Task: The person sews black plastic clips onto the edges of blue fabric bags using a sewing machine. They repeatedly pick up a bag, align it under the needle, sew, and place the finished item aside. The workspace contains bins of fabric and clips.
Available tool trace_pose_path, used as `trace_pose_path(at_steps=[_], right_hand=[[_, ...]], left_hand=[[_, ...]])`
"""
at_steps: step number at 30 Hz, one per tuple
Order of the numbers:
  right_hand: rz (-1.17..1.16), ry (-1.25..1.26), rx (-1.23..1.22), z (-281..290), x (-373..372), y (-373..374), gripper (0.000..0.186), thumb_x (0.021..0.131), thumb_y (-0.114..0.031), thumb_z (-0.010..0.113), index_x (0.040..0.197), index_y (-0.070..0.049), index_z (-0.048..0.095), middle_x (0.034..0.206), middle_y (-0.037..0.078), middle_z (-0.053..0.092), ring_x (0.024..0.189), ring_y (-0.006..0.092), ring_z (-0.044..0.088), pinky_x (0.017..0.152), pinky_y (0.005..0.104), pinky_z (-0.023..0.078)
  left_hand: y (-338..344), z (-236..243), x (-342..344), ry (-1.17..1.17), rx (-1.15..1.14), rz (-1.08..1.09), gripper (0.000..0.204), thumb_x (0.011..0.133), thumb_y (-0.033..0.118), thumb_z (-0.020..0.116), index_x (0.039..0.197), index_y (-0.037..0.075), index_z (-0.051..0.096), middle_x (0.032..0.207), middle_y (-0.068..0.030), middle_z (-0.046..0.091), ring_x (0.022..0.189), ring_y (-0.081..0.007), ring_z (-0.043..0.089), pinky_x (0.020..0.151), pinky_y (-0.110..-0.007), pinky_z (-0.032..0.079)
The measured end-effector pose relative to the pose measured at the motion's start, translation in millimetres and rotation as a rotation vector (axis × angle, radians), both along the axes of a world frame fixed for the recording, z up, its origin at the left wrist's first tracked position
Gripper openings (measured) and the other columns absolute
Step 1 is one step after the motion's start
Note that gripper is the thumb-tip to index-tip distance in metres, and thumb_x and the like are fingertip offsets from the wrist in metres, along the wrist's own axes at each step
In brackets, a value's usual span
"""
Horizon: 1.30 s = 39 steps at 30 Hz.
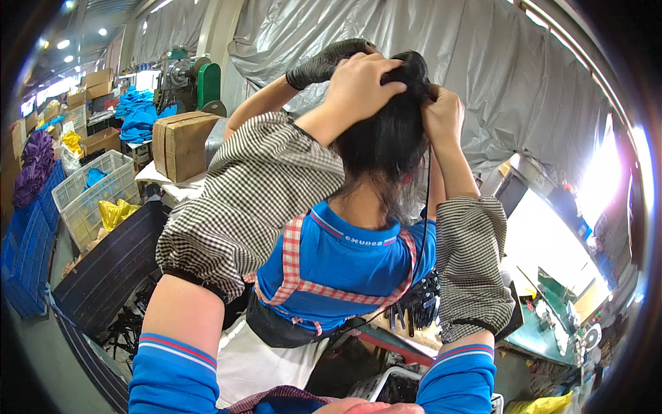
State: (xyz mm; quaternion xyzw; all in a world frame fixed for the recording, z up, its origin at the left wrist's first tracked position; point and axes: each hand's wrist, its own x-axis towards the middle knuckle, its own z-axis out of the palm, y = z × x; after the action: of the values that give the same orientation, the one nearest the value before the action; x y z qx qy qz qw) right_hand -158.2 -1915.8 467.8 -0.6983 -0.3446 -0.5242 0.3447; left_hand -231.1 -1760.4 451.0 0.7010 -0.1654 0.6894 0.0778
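Gripping hair [389, 131]: left hand [362, 86], right hand [443, 117] raised.

Scene is well lit overall, mostly by hard daylight from the right where a window [552, 234] is blown out to pure white, with flare bleeding along the right rim; small ceiling lamps [63, 43] at far left add a few bright dots. Centre is sharp and evenly exposed with soft shadows only under the sleeves, and the grey tarp [510, 76] at the back shows a mild sheen. Heavy fisheye bend toward the rim, black vignette in all corners, and the edges go soft and smeared, worst at lower right.
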Motion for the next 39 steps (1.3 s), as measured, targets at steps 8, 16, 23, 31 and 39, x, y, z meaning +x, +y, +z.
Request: trace_pose_path(at_steps=[8,16,23,31,39], right_hand=[[0.101,-0.008,0.081,-28.3,-24.7,2.7,0.019,0.072,-0.016,0.063,0.086,-0.004,0.067,0.088,0.013,0.064,0.086,0.0306,0.06,0.077,0.0374,0.046],[-0.048,-0.221,-0.13,-23.7,-31.0,57.0,0.023,0.074,-0.022,0.057,0.088,-0.007,0.068,0.093,0.012,0.06,0.093,0.0306,0.054,0.084,0.0373,0.043],[-0.329,-0.089,-0.322,-38.0,-87.4,29.6,0.036,0.08,-0.031,0.052,0.114,-0.02,0.059,0.119,0.005,0.047,0.116,0.0274,0.036,0.096,0.0444,0.027],[0.562,0.284,-1.26,-423.8,-345.9,-68.1,0.03,0.073,-0.022,0.059,0.099,-0.007,0.059,0.075,0.013,0.059,0.068,0.0268,0.059,0.066,0.0371,0.047],[0.531,1.338,-0.698,-476.9,-456.1,-155.1,0.033,0.081,-0.021,0.057,0.11,-0.006,0.06,0.089,0.017,0.064,0.08,0.0285,0.063,0.07,0.0321,0.049]], left_hand=[[-8.0,-167.6,-136.0,0.093,-0.026,-0.098,0.023,0.075,0.014,0.06,0.097,0.01,0.066,0.116,-0.0151,0.05,0.107,-0.0321,0.047,0.089,-0.041,0.035],[-47.0,-433.9,-361.3,0.702,-0.898,-0.093,0.018,0.069,0.0,0.061,0.084,0.007,0.067,0.099,-0.0093,0.056,0.085,-0.0219,0.055,0.068,-0.028,0.045],[-40.9,-442.5,-385.4,0.839,-0.867,-0.238,0.015,0.072,0.001,0.061,0.085,0.006,0.067,0.094,-0.007,0.06,0.08,-0.0174,0.058,0.06,-0.025,0.046],[-75.7,-467.3,-404.5,1.019,-0.808,-0.373,0.007,0.073,0.002,0.061,0.079,0.002,0.066,0.077,-0.0083,0.062,0.067,-0.0167,0.059,0.058,-0.025,0.045],[-104.0,-488.4,-466.6,1.605,-0.462,-0.367,0.02,0.079,0.025,0.058,0.092,0.013,0.067,0.082,-0.0093,0.065,0.07,-0.0244,0.063,0.062,-0.033,0.049]])
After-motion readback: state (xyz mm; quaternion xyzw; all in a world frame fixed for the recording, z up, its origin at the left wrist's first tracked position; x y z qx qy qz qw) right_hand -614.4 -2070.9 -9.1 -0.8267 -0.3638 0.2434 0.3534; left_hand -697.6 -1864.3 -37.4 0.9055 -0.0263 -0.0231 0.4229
